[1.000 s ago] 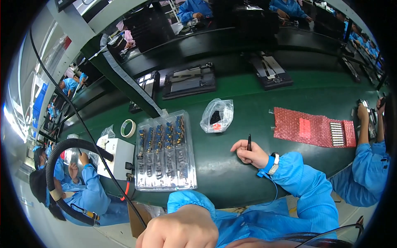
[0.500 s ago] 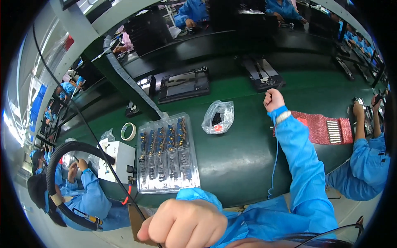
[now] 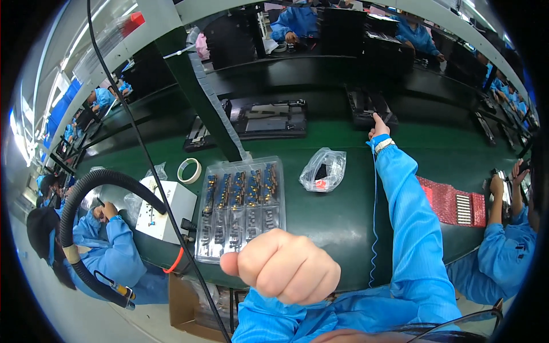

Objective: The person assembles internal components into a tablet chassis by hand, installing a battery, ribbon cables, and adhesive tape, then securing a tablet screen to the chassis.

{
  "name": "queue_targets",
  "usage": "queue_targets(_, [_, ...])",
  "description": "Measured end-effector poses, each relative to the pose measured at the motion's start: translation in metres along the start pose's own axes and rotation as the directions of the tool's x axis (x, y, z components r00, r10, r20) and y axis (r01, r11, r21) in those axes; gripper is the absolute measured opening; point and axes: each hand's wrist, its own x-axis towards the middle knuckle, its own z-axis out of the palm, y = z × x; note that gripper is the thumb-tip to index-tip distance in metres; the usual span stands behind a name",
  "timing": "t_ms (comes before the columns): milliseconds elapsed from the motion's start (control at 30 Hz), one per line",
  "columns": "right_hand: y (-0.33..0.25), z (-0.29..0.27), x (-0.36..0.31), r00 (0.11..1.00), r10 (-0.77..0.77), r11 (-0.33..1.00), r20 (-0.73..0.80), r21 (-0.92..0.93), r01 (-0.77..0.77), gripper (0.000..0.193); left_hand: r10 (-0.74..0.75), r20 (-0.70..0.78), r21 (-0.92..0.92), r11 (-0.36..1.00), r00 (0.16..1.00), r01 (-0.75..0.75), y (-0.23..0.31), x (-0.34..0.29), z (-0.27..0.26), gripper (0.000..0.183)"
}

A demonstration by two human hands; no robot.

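My left hand is raised close in front of me as a fist, its knuckles and thumb showing. The inside of the fist is hidden, so I cannot tell what it holds, if anything. Farther out, my right hand reaches across the bench with one finger stretched onto the near edge of a dark, opened tablet-like device. Its other fingers curl in, and nothing shows in them. A strap with a blue coiled cord circles the right wrist.
On the green bench stand a clear tray of small circuit boards, a plastic bag, tape and a white box. Red bubble wrap lies right. More opened devices lie behind; co-workers sit both sides.
The view has shifted. My left fist has moved up and right, over the tray's near corner. My right hand has gone from a fist to one finger stretched onto the device.
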Motion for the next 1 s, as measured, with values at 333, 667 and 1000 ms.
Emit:
queue_targets(333, [-0.031,-0.023,-0.03,0.992,0.089,0.983,0.092,0.149,-0.102,0.03,-0.045,-0.254,0.155,0.984,0.966,0.086,-0.002,-0.005,0.015,0.049])
queue_targets(667, [-0.06,-0.118,-0.117,0.966,0.139,0.973,0.218,0.152,-0.174,0.019,0.063,-0.542,0.303,0.945,0.838,0.125,-0.014,-0.008,0.015,0.053])
queue_targets(1000, [-0.011,-0.299,-0.304,0.928,-0.135,0.978,0.348,0.195,0.069,0.028,0.248,-0.359,0.551,0.835,0.9,-0.011,-0.01,-0.009,0.048,0.053])
